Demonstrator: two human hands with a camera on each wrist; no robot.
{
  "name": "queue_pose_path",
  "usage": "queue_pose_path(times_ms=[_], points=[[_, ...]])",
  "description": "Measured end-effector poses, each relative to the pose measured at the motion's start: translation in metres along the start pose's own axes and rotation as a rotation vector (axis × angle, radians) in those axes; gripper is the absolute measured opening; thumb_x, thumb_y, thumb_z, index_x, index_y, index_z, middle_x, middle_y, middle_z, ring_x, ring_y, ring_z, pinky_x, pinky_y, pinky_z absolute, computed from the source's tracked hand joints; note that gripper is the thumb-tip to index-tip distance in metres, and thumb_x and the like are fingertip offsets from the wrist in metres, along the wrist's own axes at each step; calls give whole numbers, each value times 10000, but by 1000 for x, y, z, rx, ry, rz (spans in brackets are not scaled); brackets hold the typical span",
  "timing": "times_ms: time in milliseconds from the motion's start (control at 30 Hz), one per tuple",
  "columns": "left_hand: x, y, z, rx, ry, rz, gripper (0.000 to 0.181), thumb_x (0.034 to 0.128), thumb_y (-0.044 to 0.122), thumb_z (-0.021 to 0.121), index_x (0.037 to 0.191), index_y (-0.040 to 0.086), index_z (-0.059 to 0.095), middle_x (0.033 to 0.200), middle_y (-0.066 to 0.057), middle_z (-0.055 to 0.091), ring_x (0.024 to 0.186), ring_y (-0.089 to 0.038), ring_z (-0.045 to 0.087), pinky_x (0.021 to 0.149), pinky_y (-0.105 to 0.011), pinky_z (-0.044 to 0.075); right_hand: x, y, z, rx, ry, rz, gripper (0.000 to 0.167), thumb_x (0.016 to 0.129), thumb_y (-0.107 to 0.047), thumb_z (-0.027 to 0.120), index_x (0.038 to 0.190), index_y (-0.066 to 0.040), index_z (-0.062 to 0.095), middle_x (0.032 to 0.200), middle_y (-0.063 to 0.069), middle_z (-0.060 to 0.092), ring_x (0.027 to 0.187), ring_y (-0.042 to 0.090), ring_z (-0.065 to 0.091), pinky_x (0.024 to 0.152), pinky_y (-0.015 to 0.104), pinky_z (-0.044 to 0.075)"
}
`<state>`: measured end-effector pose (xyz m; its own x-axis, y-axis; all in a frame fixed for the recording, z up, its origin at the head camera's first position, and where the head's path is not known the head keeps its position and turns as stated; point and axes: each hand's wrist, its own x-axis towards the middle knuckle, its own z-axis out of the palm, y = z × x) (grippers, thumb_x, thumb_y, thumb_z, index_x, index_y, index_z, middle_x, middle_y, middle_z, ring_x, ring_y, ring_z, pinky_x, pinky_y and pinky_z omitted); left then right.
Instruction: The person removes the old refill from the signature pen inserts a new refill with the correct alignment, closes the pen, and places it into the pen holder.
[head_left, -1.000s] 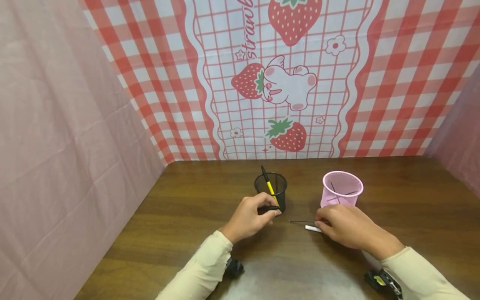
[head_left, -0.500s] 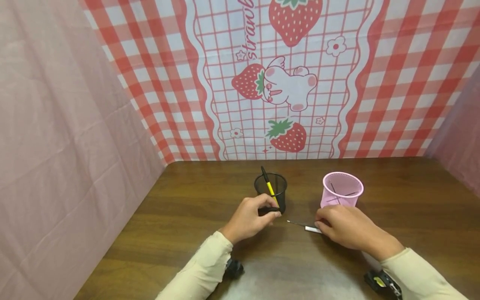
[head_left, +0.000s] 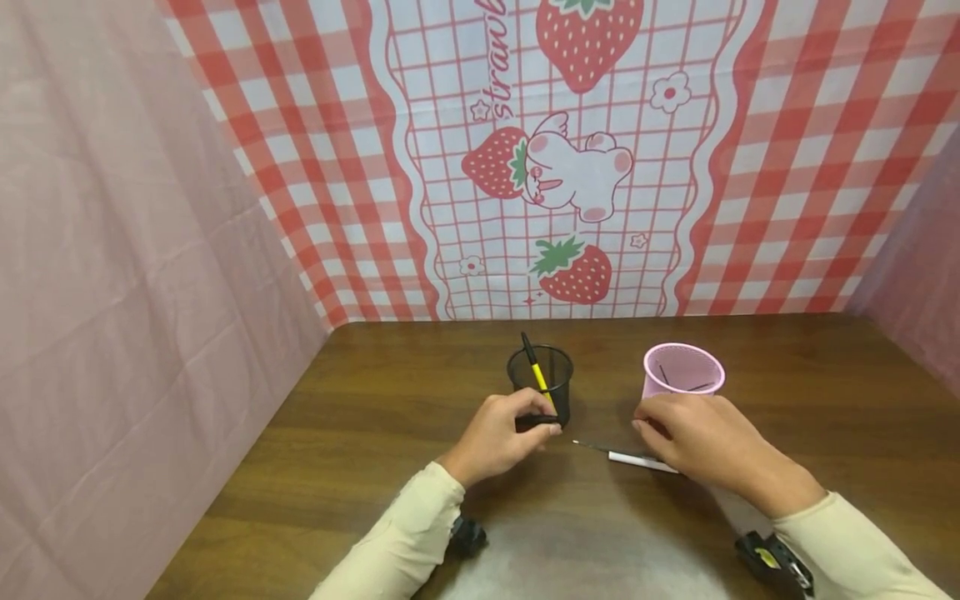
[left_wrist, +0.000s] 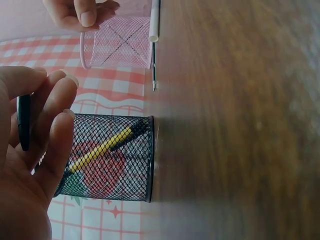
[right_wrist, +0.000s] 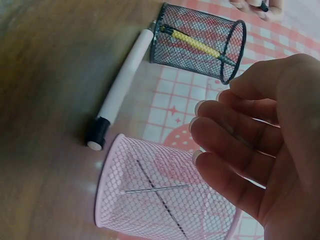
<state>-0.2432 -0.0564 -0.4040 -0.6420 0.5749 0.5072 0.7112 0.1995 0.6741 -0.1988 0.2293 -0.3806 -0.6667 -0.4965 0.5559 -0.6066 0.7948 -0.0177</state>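
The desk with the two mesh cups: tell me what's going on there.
A person's left grip holds a slim black piece near the black mesh cup, where a yellow-and-black pen leans. The right grip is by the pink mesh cup, with nothing visible in it. Crossed thin rods show inside that cup. A white barrel lies on the table, with a thin dark refill by one end; I can't tell whether they touch.
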Motion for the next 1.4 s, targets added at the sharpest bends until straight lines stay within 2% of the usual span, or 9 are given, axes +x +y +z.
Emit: queue_pose_path(times_ms=[467, 667, 833, 967, 1233, 1400], points=[[-1, 0, 0, -15, -13, -15, 123, 908, 61, 745, 1005, 62, 669, 904, -41, 725, 648, 40, 656, 621, -220, 564, 2, 0, -6, -9, 33, 6, 264, 801, -202, 769, 718, -310, 543, 650, -226, 437, 537, 30, 405, 472, 340, 369], [-1, 1, -1, -22, -21, -21, 125, 911, 56, 738, 1014, 49, 668, 910, -48, 729, 657, 35, 663, 631, -224, 566, 4, 1, -10, -17, 69, -2, 247, 794, -204, 762, 729, -307, 546, 660, -204, 480, 546, 49, 448, 469, 365, 396], [-1, 2, -1, -18, -17, -20, 128, 909, 55, 741, 1014, 45, 668, 909, -45, 731, 659, -25, 688, 638, -212, 562, 5, 3, -12, -8, 108, 1, 206, 773, -197, 765, 753, -305, 591, 686, -206, 528, 573, 60, 490, 485, 392, 437], [0, 2, 0, -19, -29, -20, 117, 918, 64, 733, 1013, 56, 665, 909, -40, 735, 667, -79, 707, 638, -207, 561, 4, 3, -14, -8, 109, 19, 200, 773, -202, 768, 750, -311, 601, 696, -213, 546, 593, 65, 519, 501, 402, 453], [0, 2, 2, -25, -23, -20, 118, 904, 55, 745, 992, 70, 667, 882, -42, 725, 647, 34, 661, 622, -214, 562, 4, 8, -17, -12, 130, 46, 235, 768, -193, 782, 726, -301, 577, 661, -213, 500, 595, 83, 511, 516, 412, 455], [-1, 1, 1, 5, -29, -8, 118, 911, 83, 745, 1002, 85, 672, 880, -17, 720, 676, 51, 651, 644, -202, 555, 6, 11, -19, -13, 158, 44, 235, 761, -177, 774, 722, -280, 566, 632, -209, 449, 563, 69, 441, 488, 362, 410]])
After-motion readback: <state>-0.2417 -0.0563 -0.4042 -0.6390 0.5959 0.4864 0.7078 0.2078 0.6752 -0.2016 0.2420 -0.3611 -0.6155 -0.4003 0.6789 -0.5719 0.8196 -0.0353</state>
